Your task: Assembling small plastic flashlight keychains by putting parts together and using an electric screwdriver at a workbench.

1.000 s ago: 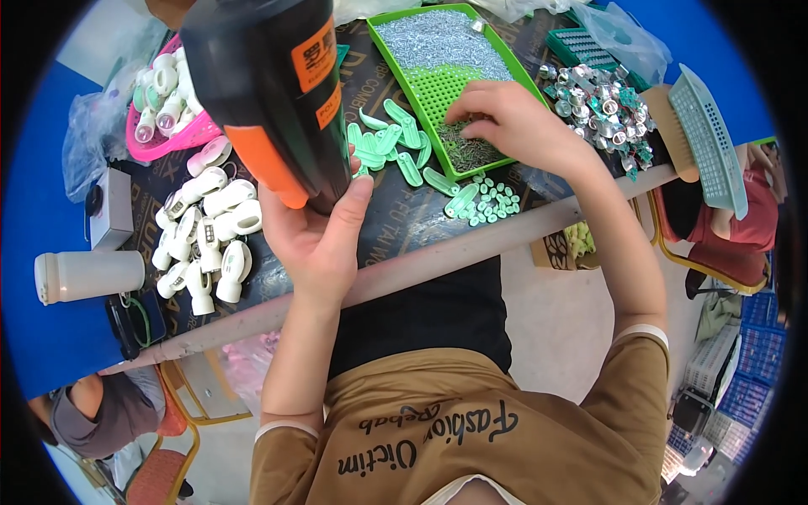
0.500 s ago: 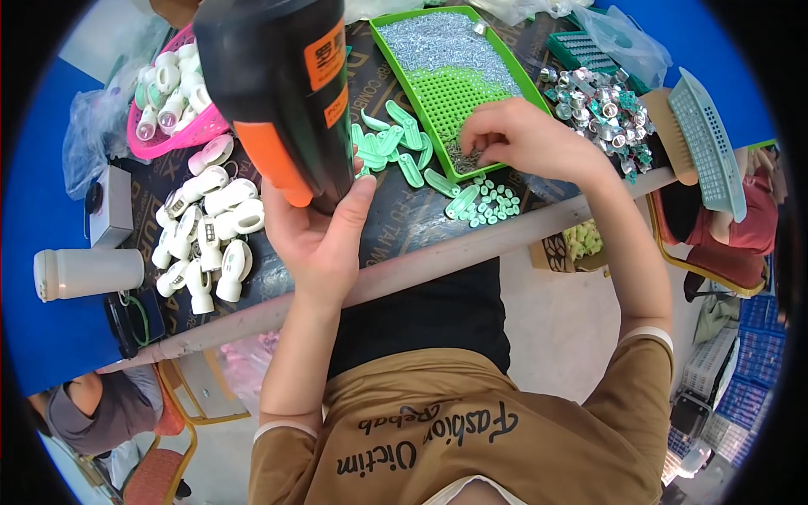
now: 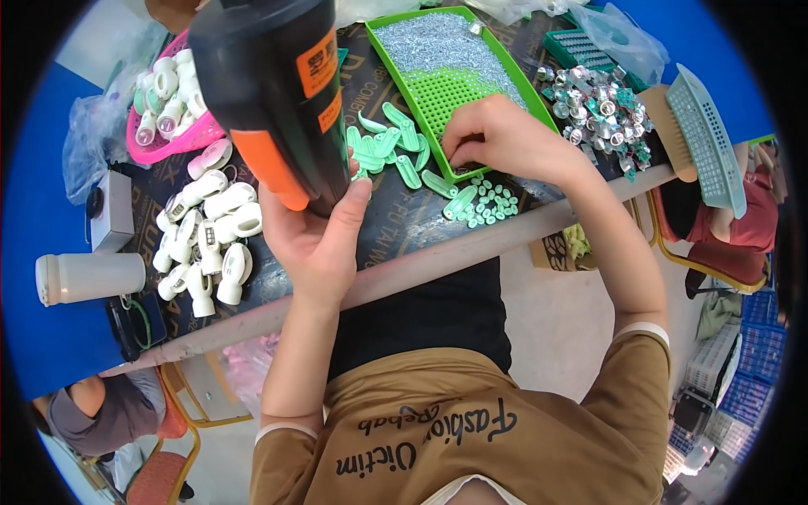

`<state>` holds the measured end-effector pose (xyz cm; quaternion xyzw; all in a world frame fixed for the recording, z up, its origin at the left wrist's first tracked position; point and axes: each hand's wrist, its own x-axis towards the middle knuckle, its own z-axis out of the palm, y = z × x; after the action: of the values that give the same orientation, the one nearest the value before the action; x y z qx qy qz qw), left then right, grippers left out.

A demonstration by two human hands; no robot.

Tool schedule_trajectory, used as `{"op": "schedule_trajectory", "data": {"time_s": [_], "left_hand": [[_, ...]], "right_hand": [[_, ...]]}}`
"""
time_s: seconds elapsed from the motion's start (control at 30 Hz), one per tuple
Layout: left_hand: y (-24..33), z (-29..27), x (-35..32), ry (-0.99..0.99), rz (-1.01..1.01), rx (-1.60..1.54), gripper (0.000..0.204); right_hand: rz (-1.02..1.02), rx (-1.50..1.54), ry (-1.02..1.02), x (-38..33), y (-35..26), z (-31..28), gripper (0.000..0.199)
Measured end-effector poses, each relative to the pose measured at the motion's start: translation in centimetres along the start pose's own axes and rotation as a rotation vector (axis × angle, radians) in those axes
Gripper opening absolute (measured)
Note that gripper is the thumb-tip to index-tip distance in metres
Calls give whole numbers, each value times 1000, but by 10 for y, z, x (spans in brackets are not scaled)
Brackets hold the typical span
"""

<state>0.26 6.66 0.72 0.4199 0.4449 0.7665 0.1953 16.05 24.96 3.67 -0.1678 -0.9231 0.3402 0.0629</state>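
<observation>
Dark and shiny, the bench [image 3: 408,234] has a wide green tray [image 3: 438,97] toward its far edge. Left of the tray, a black-and-orange tool [image 3: 282,109] covers part of the left hand [image 3: 320,244], whose fingers seem wrapped around it. The right hand [image 3: 513,139] curls its fingers into the tray's near corner; whether they pinch anything cannot be seen. White parts [image 3: 206,223] lie near the bench's front edge, on the left. Green ovals [image 3: 491,202] sit between tray and front edge. Bumping the tray's rim could spill silver bits [image 3: 446,42] among them.
</observation>
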Motion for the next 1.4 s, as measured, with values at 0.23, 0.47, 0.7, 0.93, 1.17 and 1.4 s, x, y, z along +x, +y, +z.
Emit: {"op": "schedule_trajectory", "data": {"time_s": [0.23, 0.47, 0.7, 0.93, 1.17, 1.4], "left_hand": [[2, -1, -2, -3, -8, 18, 48], [-1, 0, 0, -2, -8, 4, 48], [-3, 1, 0, -32, 19, 18, 49], [-2, 2, 1, -12, 22, 44, 48], [0, 0, -1, -20, 2, 6, 49], [-2, 0, -1, -15, 21, 10, 49]], "right_hand": [[-3, 45, 192, -3, 10, 0, 11], [-100, -22, 79, -9, 9, -2, 11], [-35, -66, 58, -11, 5, -2, 15], [-26, -122, 95, -9, 16, -9, 14], [112, 13, 94, -17, 5, -18, 22], [-11, -74, 107, -6, 14, -5, 14]]}}
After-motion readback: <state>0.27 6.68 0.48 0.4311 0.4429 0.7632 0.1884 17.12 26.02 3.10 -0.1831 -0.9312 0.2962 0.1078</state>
